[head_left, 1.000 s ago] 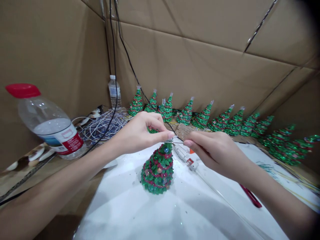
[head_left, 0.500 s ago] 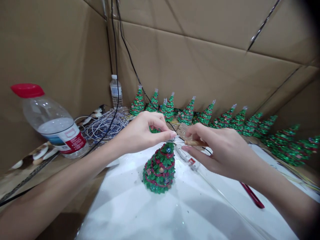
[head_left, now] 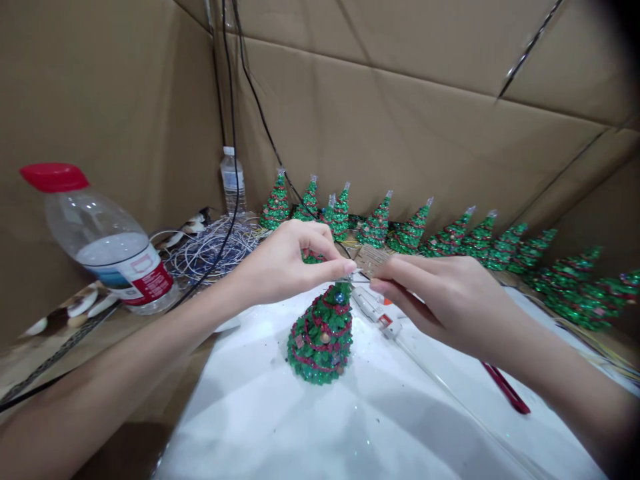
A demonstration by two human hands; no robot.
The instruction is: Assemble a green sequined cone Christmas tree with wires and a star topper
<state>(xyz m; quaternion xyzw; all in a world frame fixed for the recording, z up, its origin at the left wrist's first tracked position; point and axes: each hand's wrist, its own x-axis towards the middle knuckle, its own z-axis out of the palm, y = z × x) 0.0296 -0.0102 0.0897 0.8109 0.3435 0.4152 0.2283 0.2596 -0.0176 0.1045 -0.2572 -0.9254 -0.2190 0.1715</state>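
A small glittery green Christmas tree (head_left: 320, 340) with red garland and little baubles stands on the white tabletop (head_left: 280, 427). My left hand (head_left: 300, 263) pinches a small clear piece at the tree's tip between thumb and fingers. From the right, my right hand (head_left: 440, 290) comes close with its fingers closed round a wooden-handled tool, the handle now hidden in the grip. The tool's thin metal shaft (head_left: 361, 281) points left and reaches the tree's tip by my left fingertips. Whether shaft and clear piece touch, I cannot tell.
A white glue gun (head_left: 375, 310) with a cable lies behind the tree. Several finished trees (head_left: 375, 223) line the cardboard wall. A red-capped bottle (head_left: 117, 253), a tangle of wires (head_left: 210, 250) and a small bottle (head_left: 233, 183) stand left; a red tool (head_left: 505, 388) lies right.
My right fingers have closed further round the tool, covering its wooden handle, which showed before. My left hand keeps its pinch at the tree's tip; the view has shifted slightly.
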